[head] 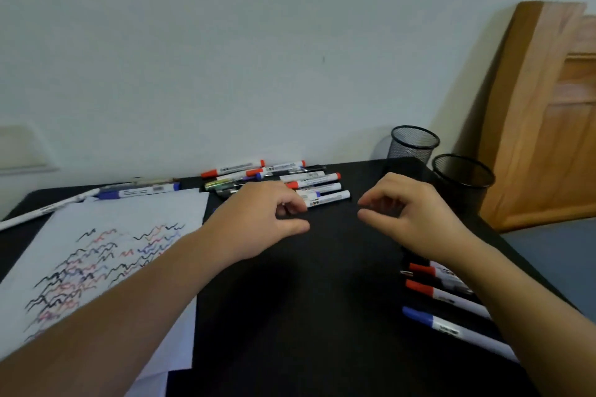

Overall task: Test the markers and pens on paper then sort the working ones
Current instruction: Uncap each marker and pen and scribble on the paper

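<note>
- White marker (38,212): lies at the far left edge of the black desk (290,316), just beyond the paper.
- Blue-capped marker (138,193): lies along the far edge of the paper, near the wall.
- Paper (129,235): lies flat on the left part of the desk and carries rows of wavy test lines in black, red and blue. The left forearm crosses above its near right corner.
- Pile of markers and pens (277,179): lies at the back centre of the desk, with red, blue and black caps; most point roughly left to right.
- Left hand (258,219): held over the desk just in front of the pile. Fingers loosely curled, thumb apart from them, gripping nothing; the fingertips are at the end of the nearest white marker (329,198), contact not discernible.
- Right hand (409,213): held above bare desk, near the left hand. Fingers loosely curled, thumb and forefinger apart, nothing between them.
- Row of markers (451,303): two red-capped and one blue-capped lie side by side at the right edge of the desk, partly under the right forearm.
- Two black mesh cups (414,145): stand upright at the back right corner.
</note>
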